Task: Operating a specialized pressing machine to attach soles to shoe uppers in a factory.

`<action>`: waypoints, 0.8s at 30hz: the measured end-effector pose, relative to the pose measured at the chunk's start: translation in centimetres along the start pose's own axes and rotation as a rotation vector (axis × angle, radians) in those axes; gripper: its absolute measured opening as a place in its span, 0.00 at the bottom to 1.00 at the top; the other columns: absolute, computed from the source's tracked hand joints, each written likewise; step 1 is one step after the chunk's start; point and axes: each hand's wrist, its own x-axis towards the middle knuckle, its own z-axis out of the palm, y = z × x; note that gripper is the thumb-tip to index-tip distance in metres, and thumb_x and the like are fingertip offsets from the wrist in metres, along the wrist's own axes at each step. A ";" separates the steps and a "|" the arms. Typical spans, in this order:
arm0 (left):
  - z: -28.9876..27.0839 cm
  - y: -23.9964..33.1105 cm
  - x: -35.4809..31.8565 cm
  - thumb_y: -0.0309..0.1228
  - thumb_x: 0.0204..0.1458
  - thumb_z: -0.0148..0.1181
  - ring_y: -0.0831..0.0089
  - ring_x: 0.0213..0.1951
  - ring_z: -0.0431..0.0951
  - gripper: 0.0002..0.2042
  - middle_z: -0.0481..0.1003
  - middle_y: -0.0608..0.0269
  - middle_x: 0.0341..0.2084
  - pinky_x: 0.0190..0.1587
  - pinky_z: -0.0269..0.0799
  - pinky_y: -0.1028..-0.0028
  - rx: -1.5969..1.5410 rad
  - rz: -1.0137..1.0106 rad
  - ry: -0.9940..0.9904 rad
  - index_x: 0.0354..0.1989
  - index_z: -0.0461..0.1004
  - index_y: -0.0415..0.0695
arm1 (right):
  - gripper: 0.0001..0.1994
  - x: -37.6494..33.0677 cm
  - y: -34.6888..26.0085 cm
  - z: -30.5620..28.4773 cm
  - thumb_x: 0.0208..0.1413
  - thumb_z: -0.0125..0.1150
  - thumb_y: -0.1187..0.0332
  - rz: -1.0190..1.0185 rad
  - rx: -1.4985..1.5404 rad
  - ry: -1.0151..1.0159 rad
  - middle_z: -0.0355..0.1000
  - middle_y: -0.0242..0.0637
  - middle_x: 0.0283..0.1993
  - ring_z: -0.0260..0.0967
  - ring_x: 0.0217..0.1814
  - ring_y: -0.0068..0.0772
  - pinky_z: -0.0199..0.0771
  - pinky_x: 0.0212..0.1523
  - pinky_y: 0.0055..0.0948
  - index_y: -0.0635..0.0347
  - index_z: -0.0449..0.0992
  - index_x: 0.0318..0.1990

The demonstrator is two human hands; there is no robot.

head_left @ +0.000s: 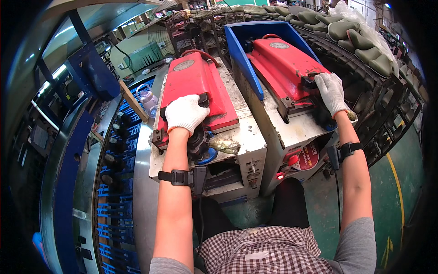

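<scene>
Two red machine covers lie side by side in front of me. On the near end of the left red cover [196, 75], my left hand [186, 113], in a white knit glove, is closed around a black handle [204, 99]. My right hand [331, 91], gloved the same way, grips the black handle [309, 82] of the right red cover [279, 64]. The palms hide parts of both handles. Below my left hand, a worn greenish piece [223, 145] sticks out beside a blue and black fitting [205, 154].
A blue metal guard [246, 59] surrounds the right cover. Olive-green shoes [344, 29] crowd a rack at the right. To the left runs a line of blue prongs [119, 201], near a pale purple jug [148, 101]. A red knob [293, 160] sits on the right machine's front.
</scene>
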 end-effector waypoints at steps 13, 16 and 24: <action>0.2 -0.2 0.0 0.49 0.50 0.60 0.49 0.43 0.86 0.18 0.85 0.51 0.38 0.48 0.80 0.56 -0.002 -0.004 -0.006 0.39 0.87 0.50 | 0.15 0.0 -0.2 0.0 0.69 0.55 0.56 0.006 0.003 0.015 0.81 0.39 0.46 0.74 0.55 0.48 0.65 0.66 0.46 0.55 0.84 0.43; 0.1 -0.1 0.0 0.49 0.50 0.59 0.49 0.43 0.86 0.19 0.85 0.51 0.38 0.48 0.80 0.55 0.000 -0.008 -0.005 0.39 0.87 0.50 | 0.15 0.0 -0.1 -0.1 0.69 0.55 0.56 0.004 0.014 -0.011 0.81 0.39 0.45 0.74 0.55 0.48 0.65 0.67 0.46 0.55 0.84 0.43; 0.3 -0.2 0.1 0.49 0.50 0.59 0.49 0.44 0.86 0.19 0.85 0.50 0.39 0.48 0.80 0.56 -0.003 0.004 0.001 0.40 0.86 0.50 | 0.16 0.0 0.2 0.0 0.70 0.54 0.55 0.000 0.014 0.000 0.81 0.39 0.46 0.74 0.55 0.48 0.65 0.66 0.46 0.55 0.83 0.43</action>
